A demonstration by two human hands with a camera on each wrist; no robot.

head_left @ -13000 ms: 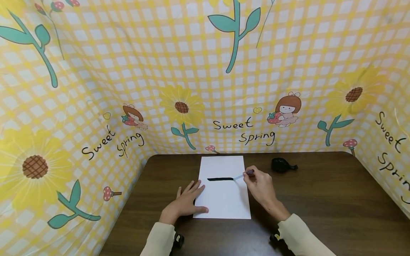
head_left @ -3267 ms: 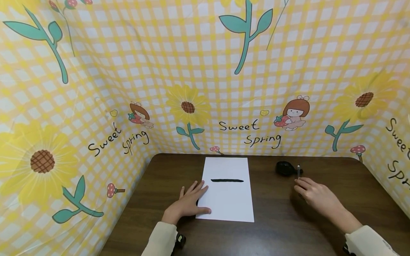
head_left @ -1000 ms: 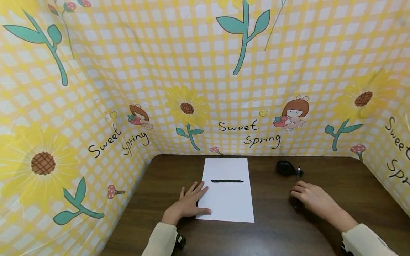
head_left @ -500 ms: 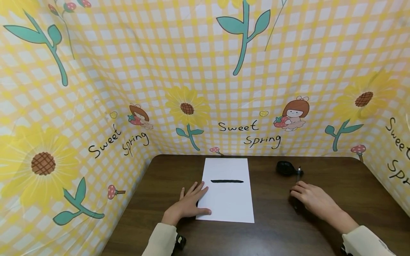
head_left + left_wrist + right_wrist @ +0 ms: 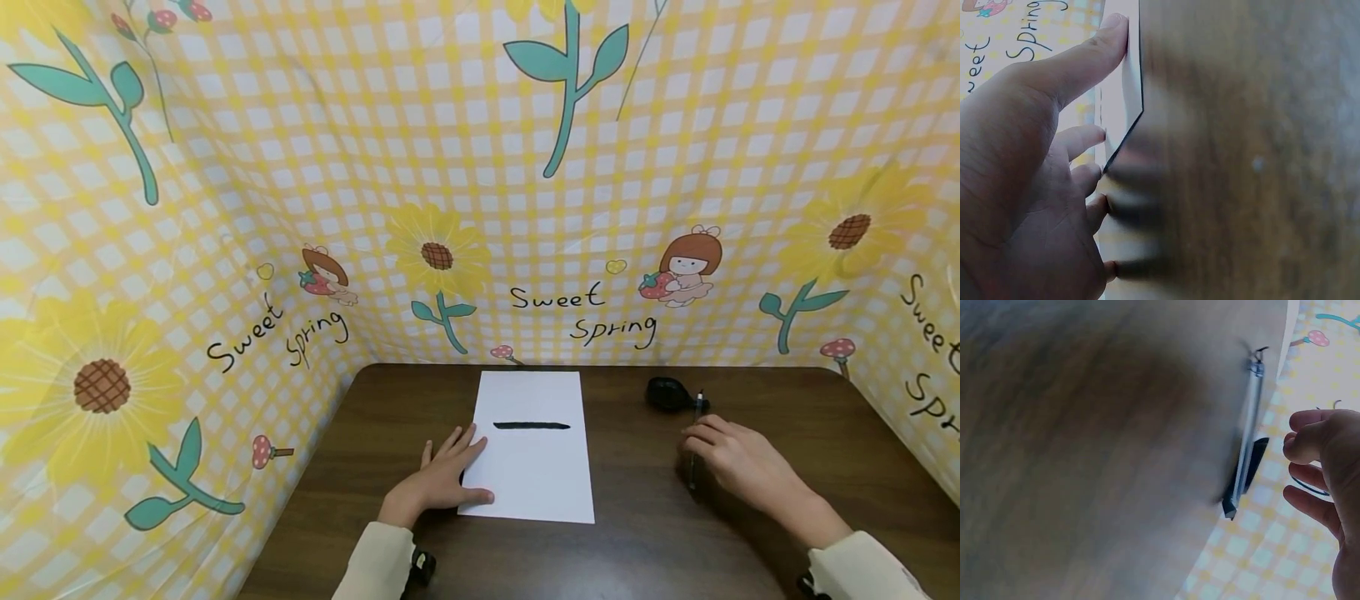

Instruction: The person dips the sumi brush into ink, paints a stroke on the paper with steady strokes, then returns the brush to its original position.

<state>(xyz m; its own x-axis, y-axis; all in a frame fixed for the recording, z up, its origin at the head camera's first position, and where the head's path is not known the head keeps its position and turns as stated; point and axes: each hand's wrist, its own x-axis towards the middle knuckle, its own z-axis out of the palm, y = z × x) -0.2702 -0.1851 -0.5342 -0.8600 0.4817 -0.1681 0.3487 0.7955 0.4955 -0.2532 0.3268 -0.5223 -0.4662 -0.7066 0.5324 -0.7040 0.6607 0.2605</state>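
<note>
My left hand (image 5: pixel 435 482) lies spread along the left edge of a white sheet of paper (image 5: pixel 528 475), thumb and fingertips on it. A thick black line (image 5: pixel 531 426) crosses the sheet. In the left wrist view the left hand's thumb (image 5: pixel 1107 47) rests at the paper's edge. My right hand (image 5: pixel 738 462) is over a slim pen-like tool (image 5: pixel 700 406) lying on the table. In the right wrist view that tool (image 5: pixel 1249 425), clear-barrelled with dark ends, stands apart from the right hand (image 5: pixel 1335 453), whose loosely bent fingers hold nothing.
A rounded black bottle-like object (image 5: pixel 666 394) with a narrow neck lies beside the tool's far end. The brown wooden table (image 5: pixel 637 542) is bounded at the back and sides by a yellow checked cloth (image 5: pixel 480 192).
Earlier the right hand held the tool on the paper at the black line; the line is now longer. The tool was set down by the black object, and the right hand has just let go.
</note>
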